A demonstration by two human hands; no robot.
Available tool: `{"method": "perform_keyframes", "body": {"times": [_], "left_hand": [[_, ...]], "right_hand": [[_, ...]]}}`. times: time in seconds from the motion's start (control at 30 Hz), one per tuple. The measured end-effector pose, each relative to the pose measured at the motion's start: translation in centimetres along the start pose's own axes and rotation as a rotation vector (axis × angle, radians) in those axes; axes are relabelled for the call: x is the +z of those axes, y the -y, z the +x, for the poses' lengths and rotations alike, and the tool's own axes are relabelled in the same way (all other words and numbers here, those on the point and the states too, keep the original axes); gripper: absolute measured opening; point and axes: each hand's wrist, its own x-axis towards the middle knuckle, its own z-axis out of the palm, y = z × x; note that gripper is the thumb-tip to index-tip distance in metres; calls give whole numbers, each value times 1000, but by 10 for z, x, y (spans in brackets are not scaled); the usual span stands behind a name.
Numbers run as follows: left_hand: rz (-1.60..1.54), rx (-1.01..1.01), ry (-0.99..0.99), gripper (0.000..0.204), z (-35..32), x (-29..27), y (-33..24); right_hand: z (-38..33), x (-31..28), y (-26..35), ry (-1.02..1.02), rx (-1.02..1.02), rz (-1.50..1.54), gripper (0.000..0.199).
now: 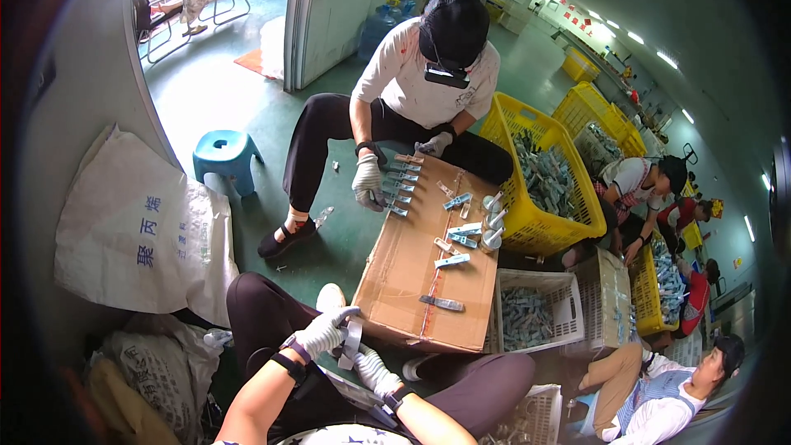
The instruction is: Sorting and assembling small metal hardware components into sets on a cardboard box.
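Both my hands wear grey knit gloves. My left hand (323, 331) pinches a small grey clip-like part (353, 340) at the near left corner of a flattened cardboard box (412, 264). My right hand (375, 371) sits just below it, fingers curled at the lower end of the same part. On the cardboard lie several pale blue and grey clips (451, 261) and one dark flat piece (442, 303). Across the box a seated person in a white shirt lines up a row of clips (400, 185) with gloved hands.
A yellow crate (515, 128) of blue parts stands right of the cardboard, with white baskets (568, 288) of parts nearer me. A teal stool (224, 154) and large white sacks (140, 231) sit on the left. Other people work low at the right among more yellow crates.
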Motion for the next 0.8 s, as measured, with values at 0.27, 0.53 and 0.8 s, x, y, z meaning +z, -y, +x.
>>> {"method": "perform_keyframes", "body": {"times": [0.27,0.53,0.8], "left_hand": [[53,-5,-7,59,-4,-2,-13],[30,21,0,62,-5,-3,-12],[6,-12,12,64,-6,-4,-10]], "right_hand": [[4,-7,-6,-34,-27,-98,35],[-3,3,2,-32,-18,-37,36],[-3,4,3,-25,-23,-81,36]]}}
